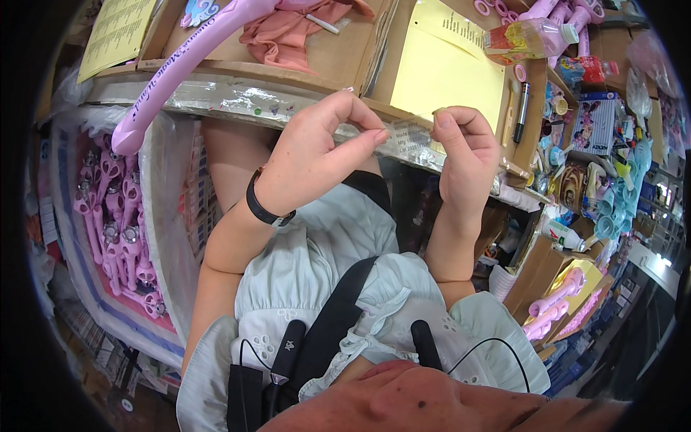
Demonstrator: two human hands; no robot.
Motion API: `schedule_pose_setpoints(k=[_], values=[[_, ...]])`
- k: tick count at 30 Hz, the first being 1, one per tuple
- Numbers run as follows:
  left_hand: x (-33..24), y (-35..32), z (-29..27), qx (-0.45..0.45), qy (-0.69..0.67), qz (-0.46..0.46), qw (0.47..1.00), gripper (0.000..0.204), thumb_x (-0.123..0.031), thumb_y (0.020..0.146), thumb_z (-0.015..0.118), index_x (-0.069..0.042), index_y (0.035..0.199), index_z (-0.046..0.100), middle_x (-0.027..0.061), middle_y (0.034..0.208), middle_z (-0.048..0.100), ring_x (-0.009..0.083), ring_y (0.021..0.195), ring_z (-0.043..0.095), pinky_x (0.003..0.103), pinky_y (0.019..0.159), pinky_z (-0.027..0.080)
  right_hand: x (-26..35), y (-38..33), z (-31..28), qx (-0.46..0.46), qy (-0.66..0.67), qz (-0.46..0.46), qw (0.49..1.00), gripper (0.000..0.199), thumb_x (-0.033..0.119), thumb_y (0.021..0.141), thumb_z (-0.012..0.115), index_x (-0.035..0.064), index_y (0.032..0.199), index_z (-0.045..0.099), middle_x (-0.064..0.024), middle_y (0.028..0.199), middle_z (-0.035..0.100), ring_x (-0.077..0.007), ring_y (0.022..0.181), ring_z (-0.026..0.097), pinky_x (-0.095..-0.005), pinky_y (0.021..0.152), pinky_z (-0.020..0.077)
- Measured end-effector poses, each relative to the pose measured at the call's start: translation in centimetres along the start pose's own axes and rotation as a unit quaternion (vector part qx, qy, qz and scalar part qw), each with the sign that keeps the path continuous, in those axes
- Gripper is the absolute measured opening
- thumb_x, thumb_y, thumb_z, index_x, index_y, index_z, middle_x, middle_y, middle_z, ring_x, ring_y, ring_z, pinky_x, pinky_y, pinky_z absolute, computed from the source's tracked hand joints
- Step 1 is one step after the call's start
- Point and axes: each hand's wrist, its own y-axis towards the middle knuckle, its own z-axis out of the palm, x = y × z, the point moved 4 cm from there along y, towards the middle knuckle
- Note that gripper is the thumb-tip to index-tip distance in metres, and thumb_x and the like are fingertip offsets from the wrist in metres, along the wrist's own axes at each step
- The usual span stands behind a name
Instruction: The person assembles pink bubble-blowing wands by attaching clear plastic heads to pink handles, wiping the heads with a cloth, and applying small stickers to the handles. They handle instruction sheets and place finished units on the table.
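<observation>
Between my two hands a small clear sticker label point(414, 141) with dark print is stretched out over the front edge of the workbench. My left hand point(317, 155), with a black band on its wrist, pinches the label's left edge between thumb and forefinger. At its upper right corner the thumb and bent fingers of my right hand point(468, 155) close on it. Off to the left a long lilac toy wand point(183, 68) with lettering juts out over the bench edge, apart from both hands.
Left of my legs, a plastic-lined bin point(162, 194) holds several pink wand parts point(119, 237). Cardboard trays on the bench hold a salmon cloth point(277, 36) and yellow paper point(446, 79). A drink bottle point(529, 39), a black marker point(522, 111) and teal plastic parts point(612, 209) are at right.
</observation>
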Motion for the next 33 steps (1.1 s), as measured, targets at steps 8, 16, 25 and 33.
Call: schedule_pose_setpoints(k=[8,16,25,33], values=[[0.15,0.04,0.05,-0.001,-0.018,-0.015,1.000,0.014,-0.010,0.083,0.064,0.002,0.087,0.059,0.0067,0.080,0.062,0.0120,0.076,0.058,0.025,0.070,0.047,-0.06,0.06,-0.11,-0.010,-0.009,-0.005,1.000,0.009,0.005,0.085,0.065,-0.0005,0.090,0.061,-0.0008,0.082,0.062,-0.0057,0.073,0.054,-0.0188,0.069,0.0435],[0.22,-0.05,0.15,-0.007,-0.032,-0.013,0.999,0.013,-0.010,0.083,0.063,0.002,0.087,0.059,0.0064,0.079,0.061,0.0117,0.074,0.058,0.025,0.069,0.046,-0.04,0.02,-0.21,-0.008,-0.016,-0.014,1.000,0.011,0.007,0.085,0.066,-0.0007,0.091,0.061,-0.0009,0.081,0.061,-0.0055,0.071,0.054,-0.0191,0.067,0.0439],[0.10,-0.14,0.20,-0.018,-0.013,0.009,1.000,0.013,-0.010,0.082,0.064,0.001,0.087,0.059,0.0061,0.079,0.061,0.0118,0.073,0.058,0.025,0.068,0.046,-0.02,-0.06,-0.32,-0.020,-0.029,-0.022,0.999,0.012,0.009,0.086,0.065,-0.0011,0.092,0.060,-0.0012,0.078,0.060,-0.0058,0.069,0.053,-0.0193,0.065,0.0443],[-0.16,-0.14,0.28,-0.026,0.020,0.064,0.997,0.012,-0.009,0.083,0.063,0.002,0.086,0.059,0.0061,0.079,0.061,0.0120,0.074,0.058,0.025,0.069,0.046,0.01,-0.14,-0.46,-0.031,-0.031,-0.028,0.999,0.014,0.010,0.086,0.065,-0.0013,0.093,0.060,-0.0017,0.078,0.060,-0.0060,0.068,0.054,-0.0194,0.065,0.0445]])
